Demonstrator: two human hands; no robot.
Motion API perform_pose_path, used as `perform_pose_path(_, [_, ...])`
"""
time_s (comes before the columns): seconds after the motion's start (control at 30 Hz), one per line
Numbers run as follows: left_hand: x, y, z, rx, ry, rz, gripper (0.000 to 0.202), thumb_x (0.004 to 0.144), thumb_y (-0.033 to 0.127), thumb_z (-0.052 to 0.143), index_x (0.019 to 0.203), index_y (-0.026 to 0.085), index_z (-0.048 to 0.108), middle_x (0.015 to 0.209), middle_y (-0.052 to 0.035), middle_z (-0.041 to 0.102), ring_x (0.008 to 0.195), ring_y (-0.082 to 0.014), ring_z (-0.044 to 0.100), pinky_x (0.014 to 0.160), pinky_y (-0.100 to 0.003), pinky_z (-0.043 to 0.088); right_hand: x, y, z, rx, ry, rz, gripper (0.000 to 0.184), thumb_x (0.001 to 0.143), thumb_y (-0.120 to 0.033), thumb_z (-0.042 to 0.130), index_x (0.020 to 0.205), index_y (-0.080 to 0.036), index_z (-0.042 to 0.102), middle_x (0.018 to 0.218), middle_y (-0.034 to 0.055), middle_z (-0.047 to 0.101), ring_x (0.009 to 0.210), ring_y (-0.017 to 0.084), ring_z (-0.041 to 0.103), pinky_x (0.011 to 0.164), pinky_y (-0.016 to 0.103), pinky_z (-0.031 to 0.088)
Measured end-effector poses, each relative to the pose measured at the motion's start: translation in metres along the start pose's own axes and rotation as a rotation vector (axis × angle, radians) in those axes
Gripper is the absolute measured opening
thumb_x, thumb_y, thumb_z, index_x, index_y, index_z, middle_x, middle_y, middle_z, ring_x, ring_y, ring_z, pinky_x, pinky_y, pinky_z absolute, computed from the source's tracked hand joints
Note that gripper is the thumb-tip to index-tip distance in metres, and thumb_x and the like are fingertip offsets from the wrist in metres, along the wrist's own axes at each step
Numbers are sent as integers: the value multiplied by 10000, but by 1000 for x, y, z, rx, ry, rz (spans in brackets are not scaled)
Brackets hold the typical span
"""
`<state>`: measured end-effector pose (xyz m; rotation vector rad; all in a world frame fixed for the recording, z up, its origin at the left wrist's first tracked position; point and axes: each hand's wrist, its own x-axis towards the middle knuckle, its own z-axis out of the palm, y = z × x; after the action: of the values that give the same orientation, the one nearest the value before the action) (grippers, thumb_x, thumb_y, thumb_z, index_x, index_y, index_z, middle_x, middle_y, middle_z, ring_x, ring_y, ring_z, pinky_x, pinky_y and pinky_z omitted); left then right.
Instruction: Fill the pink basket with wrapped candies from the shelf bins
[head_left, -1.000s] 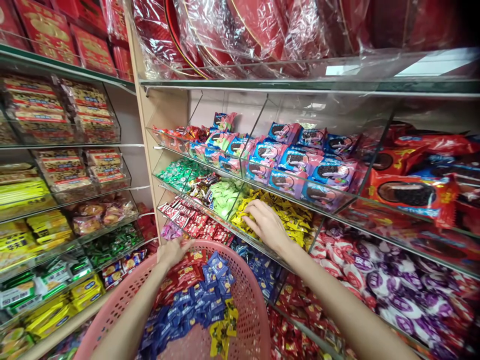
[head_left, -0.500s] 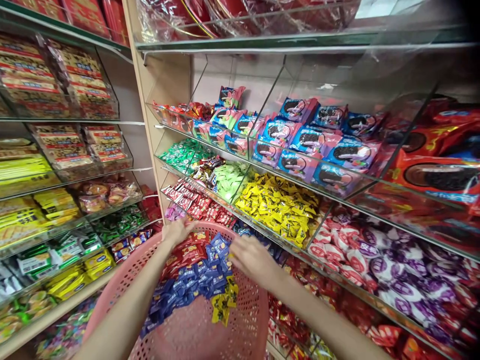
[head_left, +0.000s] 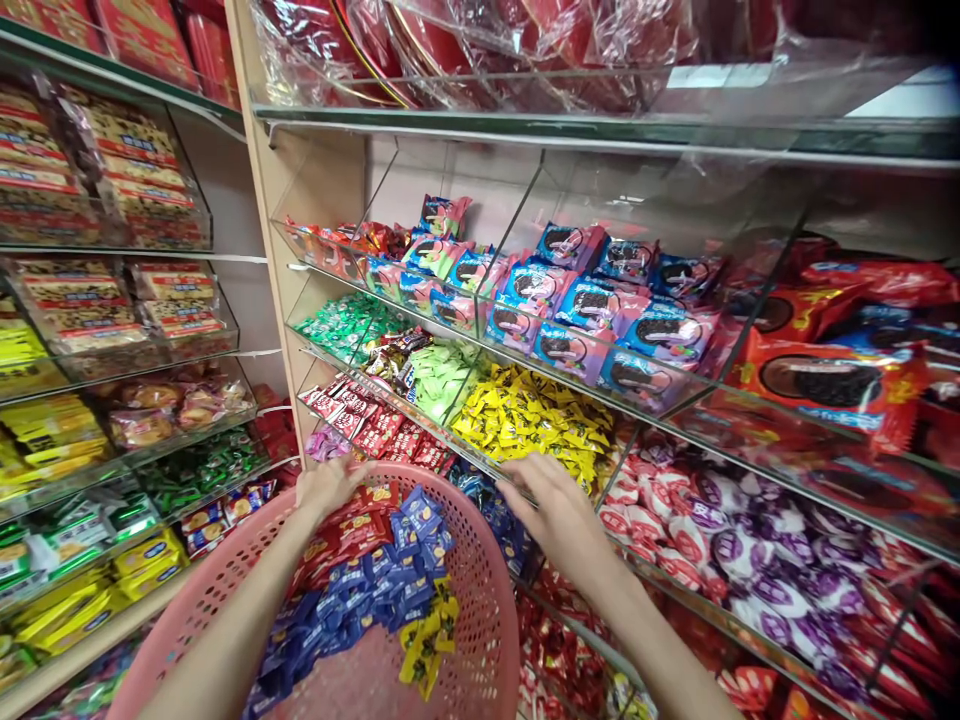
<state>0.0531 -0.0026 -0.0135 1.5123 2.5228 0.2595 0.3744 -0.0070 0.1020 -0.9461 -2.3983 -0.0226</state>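
My left hand [head_left: 328, 488] is closed around the far rim of a pink perforated plastic basket [head_left: 491, 565]. Inside it lie red candy packets [head_left: 358, 530], blue candy packets [head_left: 375, 580] and a few yellow candies [head_left: 431, 640]. My right hand [head_left: 551, 505] is open and holds nothing visible, its fingers partly spread. It is past the basket's right side, in front of the bin of yellow-wrapped candies [head_left: 532, 410]. Just left of and below its fingertips is a bin of dark blue packets [head_left: 491, 515].
Clear shelf bins surround me: blue-and-pink cookie packs [head_left: 592, 300] above, green-wrapped sweets [head_left: 349, 325] at left, purple-and-white wrapped candies [head_left: 757, 545] at right. Clear dividers and front panels edge the bins. A second shelf unit with nut bars [head_left: 139, 160] stands on the left.
My right hand has moved from over the basket's right rim, fingers bunched, out towards the shelf, and its fingers have opened. My left hand still grips the rim. The view has shifted slightly.
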Motion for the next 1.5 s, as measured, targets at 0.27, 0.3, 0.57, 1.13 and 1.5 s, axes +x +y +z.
perform_pose_path(0.27, [-2, 0, 0, -18, -7, -4, 729, 749, 714, 218, 1135, 196, 555, 1031, -170, 667, 997, -342, 596, 834, -433, 412, 7, 24, -6, -105, -106, 69, 155, 877, -273, 471, 921, -198, 600, 879, 62, 623, 875, 211, 550, 777, 335, 422])
perform_pose_path(0.3, [-3, 0, 0, -17, -8, -5, 735, 745, 722, 216, 1125, 195, 559, 1030, -171, 667, 993, -343, 598, 832, -434, 413, 6, 24, -6, -112, -130, 75, 160, 879, -266, 466, 927, -196, 602, 877, 64, 625, 878, 212, 552, 781, 338, 421])
perform_pose_path(0.57, [-3, 1, -1, -2, 6, -20, 741, 740, 729, 225, 1121, 194, 568, 1014, -173, 670, 973, -334, 608, 820, -417, 421, 2, 31, -1, -96, -98, 83, 136, 847, -302, 511, 898, -197, 580, 870, 63, 603, 838, 210, 545, 730, 323, 420])
perform_pose_path(1.13, [1, -3, 3, 7, 7, -13, 761, 736, 739, 217, 1156, 202, 554, 1003, -168, 674, 980, -335, 606, 827, -425, 421, -32, -34, 60, 295, -391, 7, 98, 865, -224, 492, 884, -228, 588, 888, 1, 633, 884, 160, 559, 810, 288, 415])
perform_pose_path(1.5, [-1, -1, -1, -1, 3, -9, 739, 747, 723, 220, 1144, 197, 554, 1034, -170, 667, 997, -339, 597, 843, -433, 411, -30, -24, 51, 64, -272, 23, 150, 880, -237, 457, 976, -221, 571, 957, 36, 612, 929, 192, 534, 854, 333, 389])
